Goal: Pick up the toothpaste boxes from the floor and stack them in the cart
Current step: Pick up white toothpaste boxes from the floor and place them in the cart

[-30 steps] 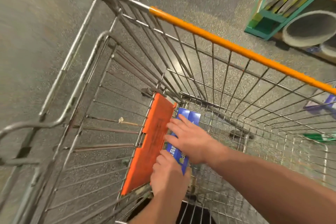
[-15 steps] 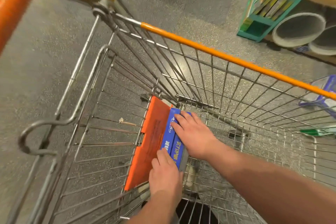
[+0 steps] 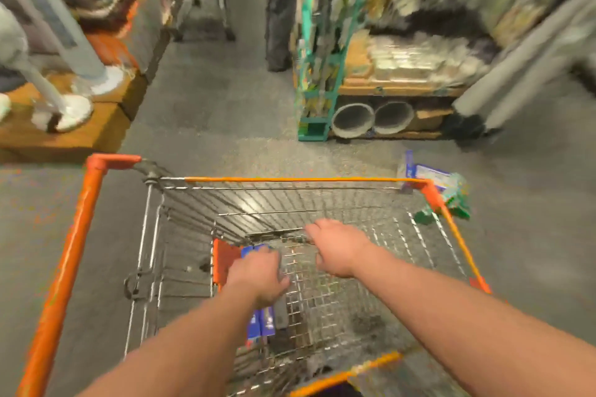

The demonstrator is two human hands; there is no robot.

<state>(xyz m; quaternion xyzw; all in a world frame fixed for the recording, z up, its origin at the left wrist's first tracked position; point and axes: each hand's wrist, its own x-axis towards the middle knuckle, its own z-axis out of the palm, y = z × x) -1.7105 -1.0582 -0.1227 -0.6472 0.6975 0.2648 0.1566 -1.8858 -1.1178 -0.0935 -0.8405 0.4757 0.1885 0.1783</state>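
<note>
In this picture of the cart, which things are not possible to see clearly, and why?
Head view: the toothpaste boxes in the cart: the left hand covers their middle, and motion blur hides print and count.
Head view: whether the left hand grips them: its fingers are hidden under the hand.
Head view: the packs lying past the cart's far right corner: blur and the rim hide their number.

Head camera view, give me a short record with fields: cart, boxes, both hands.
cart: wire, orange rim
blue boxes: inside the cart, beside the orange flap
boxes on floor: past the cart's far right corner
left hand: over the blue boxes, grip blurred
right hand: above the cart, holding nothing
</note>
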